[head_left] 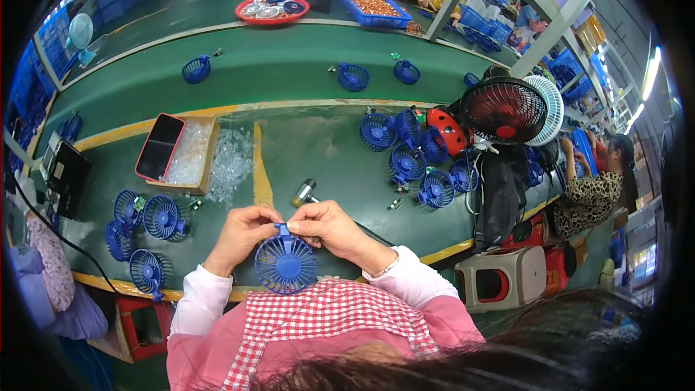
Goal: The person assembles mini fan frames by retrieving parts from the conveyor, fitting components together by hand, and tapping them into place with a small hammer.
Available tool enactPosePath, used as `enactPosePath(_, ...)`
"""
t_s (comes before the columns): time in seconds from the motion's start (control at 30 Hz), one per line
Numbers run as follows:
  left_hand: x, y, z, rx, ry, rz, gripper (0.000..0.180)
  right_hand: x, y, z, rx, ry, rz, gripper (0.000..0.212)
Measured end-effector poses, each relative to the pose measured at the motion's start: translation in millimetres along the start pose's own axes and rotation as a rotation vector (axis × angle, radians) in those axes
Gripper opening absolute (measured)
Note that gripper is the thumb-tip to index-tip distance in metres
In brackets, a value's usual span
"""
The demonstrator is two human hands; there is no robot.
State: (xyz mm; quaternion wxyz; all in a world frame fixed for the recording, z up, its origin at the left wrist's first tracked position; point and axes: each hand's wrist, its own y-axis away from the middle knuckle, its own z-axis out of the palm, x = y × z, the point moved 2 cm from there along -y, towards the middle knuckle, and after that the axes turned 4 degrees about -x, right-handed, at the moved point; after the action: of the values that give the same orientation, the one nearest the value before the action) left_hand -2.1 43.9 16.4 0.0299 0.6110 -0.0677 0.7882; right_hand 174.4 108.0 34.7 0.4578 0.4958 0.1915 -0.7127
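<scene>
A round blue fan head with a ribbed guard hangs in front of my apron, its short neck pointing away from me. My left hand pinches that neck from the left, thumb and forefinger together. On the other side my right hand closes its fingertips at the same neck; any small part between them is hidden. Just beyond my fingers a screwdriver-like tool with a yellowish and black end lies on the green bench.
Blue fan heads cluster at left and right. A phone rests on a carton of clear small parts. A black desk fan stands at right. Several fan heads sit on the green conveyor. Other people work nearby.
</scene>
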Motion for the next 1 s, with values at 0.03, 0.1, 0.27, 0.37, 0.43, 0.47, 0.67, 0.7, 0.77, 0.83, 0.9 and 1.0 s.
enactPosePath(0.03,1,0,-1,-0.001,0.011,-0.005,0.010,-2,-1,1,0.015,0.034,0.003,0.013)
enactPosePath(0.1,2,-6,-1,0.136,-0.030,-0.047,0.009,-11,-4,-6,0.103,0.143,-0.035,0.011)
enactPosePath(0.27,-3,-5,-22,0.344,-0.317,-0.036,0.006,-24,-5,-18,0.247,0.237,-0.133,0.012)
enactPosePath(0.37,4,-5,-25,0.422,-0.545,0.057,0.005,-27,-5,-24,0.269,0.268,-0.151,0.011)
enactPosePath(0.43,8,-5,-24,0.447,-0.738,0.123,0.006,-30,-5,-25,0.268,0.316,-0.198,0.010)
enactPosePath(0.47,9,-6,-23,0.448,-0.858,0.176,0.007,-33,-4,-25,0.267,0.363,-0.246,0.010)
enactPosePath(0.67,-13,-9,-22,0.415,-1.152,0.329,0.009,-72,-5,-52,0.308,0.594,-0.225,0.014)
enactPosePath(0.7,-11,-7,-20,0.412,-1.169,0.326,0.009,-87,-6,-56,0.344,0.669,-0.264,0.014)
enactPosePath(0.77,-9,-6,-17,0.406,-1.172,0.347,0.009,-113,-15,-75,0.424,0.746,-0.326,0.017)
enactPosePath(0.83,-13,-5,-17,0.404,-1.198,0.330,0.009,-140,-28,-106,0.534,0.814,-0.411,0.016)
enactPosePath(0.9,-10,-2,-16,0.399,-1.219,0.340,0.010,-177,-50,-140,0.649,0.954,-0.552,0.015)
enactPosePath(1.0,-16,-1,-19,0.383,-1.238,0.284,0.009,-226,-87,-199,0.914,1.133,-0.601,0.021)
